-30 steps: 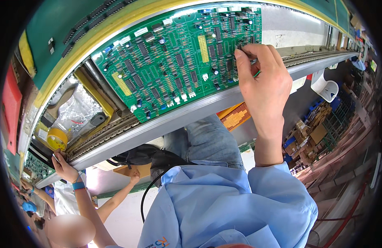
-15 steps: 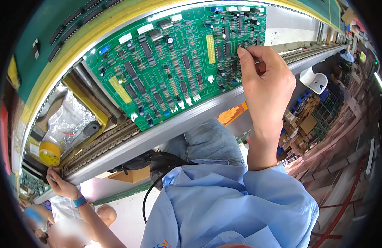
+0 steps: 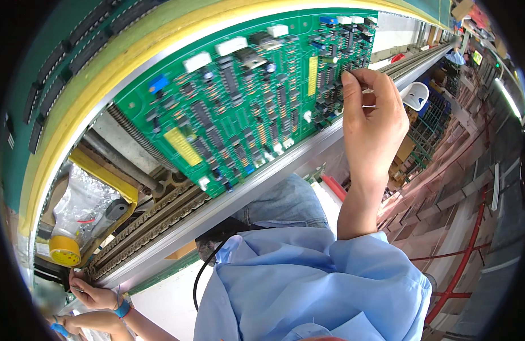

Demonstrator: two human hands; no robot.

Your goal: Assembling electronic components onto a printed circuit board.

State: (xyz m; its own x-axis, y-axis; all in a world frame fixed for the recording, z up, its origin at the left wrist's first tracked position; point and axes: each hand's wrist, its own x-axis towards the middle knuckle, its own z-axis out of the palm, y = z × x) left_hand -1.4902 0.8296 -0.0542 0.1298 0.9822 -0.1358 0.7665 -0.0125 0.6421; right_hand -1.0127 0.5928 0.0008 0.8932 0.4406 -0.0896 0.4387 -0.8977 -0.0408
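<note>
A green circuit board (image 3: 256,122) lies across the rails, filled with black chips, resistors, white connectors and yellow strips. Over its right part, my right hand (image 3: 376,116) pinches thumb and forefinger together at the board's surface. Whatever sits between those fingertips is too small to make out. My left hand (image 3: 94,295) is far off at the lower left, beside the near rail's end, with a blue and red band on the wrist. Its fingers are curled in around something small that I cannot make out.
Left of the board, a yellow-edged tray (image 3: 134,190) holds a clear plastic bag (image 3: 83,196) and a yellow tape roll (image 3: 65,250). A chain track (image 3: 148,227) runs along the metal rail (image 3: 177,227). Another person's arm (image 3: 97,323) shows at lower left. A white chair (image 3: 416,95) stands right.
The view has shifted, so the board shows farther right and my left hand lower. My right hand keeps its pinch at the board's right part. Another person's arm has come nearer my left hand.
</note>
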